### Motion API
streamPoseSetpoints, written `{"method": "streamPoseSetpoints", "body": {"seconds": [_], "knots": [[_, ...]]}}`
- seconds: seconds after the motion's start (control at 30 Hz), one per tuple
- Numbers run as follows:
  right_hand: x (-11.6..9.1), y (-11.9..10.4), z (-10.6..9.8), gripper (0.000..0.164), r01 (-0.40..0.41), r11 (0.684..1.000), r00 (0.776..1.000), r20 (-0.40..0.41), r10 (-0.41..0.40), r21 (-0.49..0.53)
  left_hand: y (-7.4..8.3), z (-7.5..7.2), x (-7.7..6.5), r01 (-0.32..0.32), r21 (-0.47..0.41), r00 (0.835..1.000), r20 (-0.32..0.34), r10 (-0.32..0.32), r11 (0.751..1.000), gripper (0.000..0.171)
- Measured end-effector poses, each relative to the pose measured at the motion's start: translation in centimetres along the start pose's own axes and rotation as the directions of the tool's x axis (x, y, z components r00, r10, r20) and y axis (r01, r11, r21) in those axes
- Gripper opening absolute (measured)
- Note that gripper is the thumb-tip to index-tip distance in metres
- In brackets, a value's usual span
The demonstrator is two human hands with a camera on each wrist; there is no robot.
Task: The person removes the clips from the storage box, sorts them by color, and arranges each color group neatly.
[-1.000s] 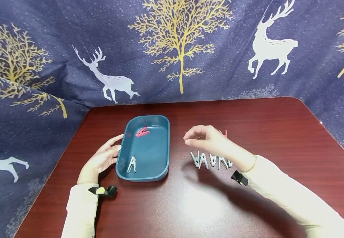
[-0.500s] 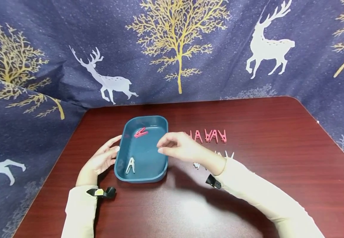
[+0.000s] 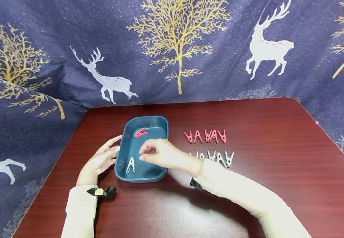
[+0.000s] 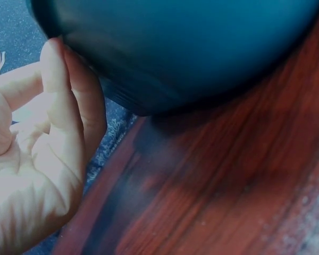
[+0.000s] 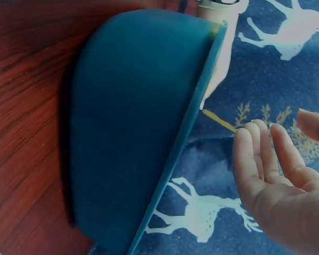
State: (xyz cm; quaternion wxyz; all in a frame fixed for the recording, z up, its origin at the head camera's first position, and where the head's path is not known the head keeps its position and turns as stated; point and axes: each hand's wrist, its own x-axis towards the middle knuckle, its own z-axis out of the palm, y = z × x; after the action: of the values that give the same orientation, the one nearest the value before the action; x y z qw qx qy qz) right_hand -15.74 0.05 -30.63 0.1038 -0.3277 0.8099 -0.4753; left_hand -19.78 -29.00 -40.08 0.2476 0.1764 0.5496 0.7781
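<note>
In the head view, a blue rectangular bin (image 3: 145, 180) with rounded corners stands on the table. Inside it lie a red clothespin (image 3: 141, 133) toward the far end and a white clothespin (image 3: 131, 165) near the front. The left hand (image 3: 101, 158) rests against the bin's left side, fingertips touching the outer wall by the rim. Over the bin's interior hovers the right hand (image 3: 160, 153), close to the white clothespin. Its fingers are loosely bent, thumb apart, as the right wrist view confirms; nothing shows between them.
Right of the bin, a row of several red clothespins (image 3: 214, 136) lies on the dark red table (image 3: 267, 142). A row of several white clothespins (image 3: 229, 158) sits nearer, partly behind the right forearm. A blue deer-patterned cloth (image 3: 213, 66) hangs behind.
The right hand has moved left from above the clothespin rows to over the bin, uncovering the red row. The left hand stays at the bin's side; the clothespins in the bin lie as before.
</note>
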Motion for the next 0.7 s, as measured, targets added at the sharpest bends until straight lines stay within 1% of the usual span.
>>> {"method": "streamPoseSetpoints", "body": {"seconds": [0.1, 0.17, 0.3, 0.37, 0.53, 0.7], "knots": [[0.8, 0.1, 0.3, 0.014, 0.002, 0.999, 1.000, 0.021, -0.001, -0.054, 0.0, 0.0, -0.1, -0.003, -0.007, 1.000, -0.001, 0.003, 1.000, 0.049], [1.3, 0.1, 0.4, 0.014, -0.009, 0.996, 0.999, 0.036, 0.012, -0.087, 0.0, 0.0, -0.1, -0.007, -0.027, 1.000, 0.007, 0.007, 1.000, 0.049], [2.5, 0.3, 1.0, 0.014, -0.050, 0.991, 0.995, 0.080, 0.060, -0.123, -0.1, 0.0, 0.0, -0.011, -0.082, 1.000, 0.028, 0.013, 0.997, 0.050], [3.1, 0.4, 1.4, 0.014, -0.053, 0.989, 0.993, 0.099, 0.067, -0.135, -0.1, 0.0, 0.0, -0.011, -0.099, 0.999, 0.030, 0.014, 0.995, 0.050], [4.3, 1.0, 2.3, 0.017, -0.033, 0.985, 0.990, 0.131, 0.055, -0.170, -0.2, 0.1, -0.1, -0.012, -0.092, 1.000, 0.027, 0.014, 0.996, 0.051], [5.1, 1.7, 3.1, 0.021, -0.049, 0.980, 0.984, 0.156, 0.080, -0.194, -0.2, -0.1, -0.1, -0.013, -0.083, 1.000, 0.024, 0.015, 0.996, 0.051]]}}
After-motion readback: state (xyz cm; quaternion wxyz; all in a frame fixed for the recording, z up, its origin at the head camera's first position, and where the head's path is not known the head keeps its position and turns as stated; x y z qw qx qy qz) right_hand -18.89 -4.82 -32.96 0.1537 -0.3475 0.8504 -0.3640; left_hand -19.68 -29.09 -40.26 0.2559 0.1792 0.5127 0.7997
